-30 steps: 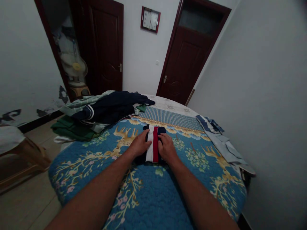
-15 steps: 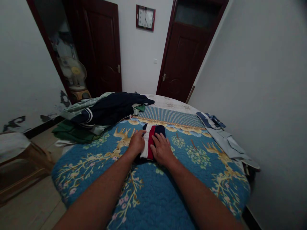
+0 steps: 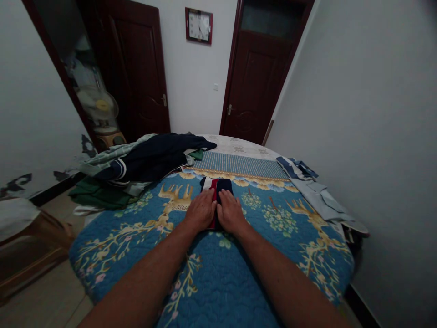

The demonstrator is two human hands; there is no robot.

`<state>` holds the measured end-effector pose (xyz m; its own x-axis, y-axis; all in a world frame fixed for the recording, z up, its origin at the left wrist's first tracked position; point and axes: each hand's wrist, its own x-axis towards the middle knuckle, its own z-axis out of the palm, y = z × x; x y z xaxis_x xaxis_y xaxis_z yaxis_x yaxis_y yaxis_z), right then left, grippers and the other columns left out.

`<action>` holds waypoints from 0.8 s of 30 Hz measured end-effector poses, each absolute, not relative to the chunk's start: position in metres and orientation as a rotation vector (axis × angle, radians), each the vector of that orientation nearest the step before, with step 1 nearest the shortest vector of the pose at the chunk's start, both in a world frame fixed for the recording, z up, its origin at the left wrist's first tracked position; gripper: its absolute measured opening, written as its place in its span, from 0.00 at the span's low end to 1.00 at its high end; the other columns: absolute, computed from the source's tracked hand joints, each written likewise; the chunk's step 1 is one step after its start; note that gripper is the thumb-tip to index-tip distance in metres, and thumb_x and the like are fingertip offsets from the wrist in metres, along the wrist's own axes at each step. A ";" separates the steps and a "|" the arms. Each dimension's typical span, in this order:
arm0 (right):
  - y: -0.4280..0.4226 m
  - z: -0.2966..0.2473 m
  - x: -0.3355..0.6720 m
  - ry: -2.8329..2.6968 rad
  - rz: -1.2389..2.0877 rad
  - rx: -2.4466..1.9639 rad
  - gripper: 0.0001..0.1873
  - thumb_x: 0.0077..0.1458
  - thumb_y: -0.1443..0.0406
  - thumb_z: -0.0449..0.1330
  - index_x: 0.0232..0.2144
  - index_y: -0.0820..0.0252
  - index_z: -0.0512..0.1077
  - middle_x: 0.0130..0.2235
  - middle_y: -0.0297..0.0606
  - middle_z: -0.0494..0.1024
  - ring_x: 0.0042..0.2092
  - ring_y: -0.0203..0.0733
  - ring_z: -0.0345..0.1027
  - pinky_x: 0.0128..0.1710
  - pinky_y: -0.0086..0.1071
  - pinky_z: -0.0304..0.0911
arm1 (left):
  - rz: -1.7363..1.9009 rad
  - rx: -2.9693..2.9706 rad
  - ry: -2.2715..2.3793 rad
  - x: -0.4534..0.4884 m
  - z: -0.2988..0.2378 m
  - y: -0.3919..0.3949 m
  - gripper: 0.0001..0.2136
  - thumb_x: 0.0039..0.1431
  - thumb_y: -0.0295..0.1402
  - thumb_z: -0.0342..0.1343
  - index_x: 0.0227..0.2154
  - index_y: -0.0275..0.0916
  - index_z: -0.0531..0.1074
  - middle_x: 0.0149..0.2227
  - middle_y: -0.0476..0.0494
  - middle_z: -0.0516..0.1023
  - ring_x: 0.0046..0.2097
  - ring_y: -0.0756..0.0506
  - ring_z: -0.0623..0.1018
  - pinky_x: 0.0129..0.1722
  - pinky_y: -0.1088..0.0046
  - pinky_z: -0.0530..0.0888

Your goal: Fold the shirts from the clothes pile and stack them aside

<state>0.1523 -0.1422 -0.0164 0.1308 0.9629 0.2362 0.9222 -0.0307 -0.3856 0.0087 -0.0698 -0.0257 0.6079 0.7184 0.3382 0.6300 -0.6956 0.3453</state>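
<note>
A folded garment (image 3: 214,184) with white, red and navy bands lies on the blue patterned quilted cover (image 3: 225,278), in the middle of the round table. My left hand (image 3: 202,210) rests flat on its left part, fingers stretched out and covering most of the white band. On the navy right part lies my right hand (image 3: 230,210), also flat with its fingers extended. The two thumbs come close together over the red band. Much of the garment is hidden under both hands.
A heap of clothes, with a navy garment (image 3: 153,157) on top and a green one (image 3: 97,191) below, lies at the left. Folded grey-blue clothes (image 3: 319,198) sit along the right edge. A wooden chair (image 3: 44,241) stands at the left.
My left hand has moved from the garment's left edge onto its top and flattened. My right hand has shifted slightly and now lies over the navy part. The view has turned a little.
</note>
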 end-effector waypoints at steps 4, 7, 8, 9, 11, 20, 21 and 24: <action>-0.135 -0.020 0.163 -1.669 0.160 -2.109 0.34 0.75 0.56 0.46 0.75 0.66 0.59 0.78 0.51 0.55 0.78 0.56 0.45 0.76 0.64 0.39 | 0.450 2.649 1.387 0.006 -0.019 -0.076 0.29 0.76 0.37 0.42 0.73 0.27 0.60 0.75 0.24 0.61 0.76 0.31 0.62 0.74 0.45 0.59; -0.130 -0.021 0.172 -1.635 0.176 -2.140 0.32 0.75 0.55 0.46 0.74 0.65 0.61 0.77 0.53 0.57 0.77 0.56 0.49 0.76 0.64 0.39 | 0.379 2.645 1.464 0.006 -0.012 -0.080 0.29 0.76 0.39 0.42 0.73 0.28 0.59 0.75 0.26 0.62 0.76 0.32 0.62 0.74 0.44 0.58; -0.128 -0.021 0.174 -1.627 0.174 -2.141 0.32 0.76 0.55 0.46 0.73 0.64 0.63 0.76 0.53 0.59 0.77 0.56 0.50 0.75 0.64 0.39 | 0.370 2.646 1.477 0.006 -0.011 -0.081 0.29 0.76 0.39 0.42 0.73 0.28 0.59 0.75 0.26 0.62 0.76 0.32 0.63 0.74 0.45 0.58; -0.127 -0.020 0.176 -1.615 0.165 -2.139 0.31 0.76 0.56 0.46 0.72 0.64 0.64 0.76 0.53 0.60 0.77 0.57 0.51 0.75 0.64 0.40 | 0.365 2.648 1.488 0.006 -0.010 -0.081 0.30 0.76 0.39 0.42 0.73 0.28 0.59 0.75 0.26 0.63 0.75 0.32 0.63 0.74 0.46 0.58; -0.123 -0.017 0.178 -1.589 0.114 -2.123 0.30 0.76 0.57 0.46 0.71 0.63 0.66 0.75 0.51 0.61 0.77 0.57 0.51 0.75 0.64 0.41 | 0.360 2.646 1.513 0.007 -0.012 -0.082 0.30 0.75 0.40 0.42 0.73 0.29 0.59 0.75 0.26 0.63 0.75 0.32 0.63 0.74 0.48 0.58; -0.089 0.004 0.178 -2.020 0.205 -1.912 0.28 0.76 0.57 0.46 0.72 0.53 0.66 0.76 0.41 0.62 0.77 0.50 0.51 0.74 0.55 0.50 | 0.337 2.623 1.576 0.008 -0.012 -0.087 0.31 0.75 0.41 0.42 0.73 0.26 0.58 0.75 0.23 0.61 0.76 0.31 0.61 0.74 0.47 0.56; -0.085 0.005 0.178 -2.068 0.235 -1.926 0.29 0.76 0.56 0.46 0.72 0.51 0.66 0.76 0.41 0.61 0.76 0.51 0.51 0.74 0.57 0.50 | 0.336 2.614 1.578 0.008 -0.012 -0.088 0.32 0.75 0.42 0.42 0.73 0.26 0.58 0.75 0.23 0.61 0.76 0.30 0.61 0.74 0.47 0.56; -0.073 0.008 0.175 -2.156 0.214 -1.967 0.29 0.76 0.53 0.46 0.74 0.46 0.64 0.77 0.39 0.59 0.76 0.56 0.51 0.74 0.64 0.44 | 0.344 2.590 1.590 0.008 -0.010 -0.090 0.32 0.74 0.42 0.43 0.73 0.25 0.58 0.75 0.21 0.61 0.76 0.29 0.61 0.73 0.46 0.56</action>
<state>0.1748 -0.0735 0.0084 -0.0838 0.9947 0.0597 0.9635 0.0962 -0.2499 0.0083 -0.0895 -0.0105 0.4353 0.8883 0.1465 0.8695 -0.4570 0.1875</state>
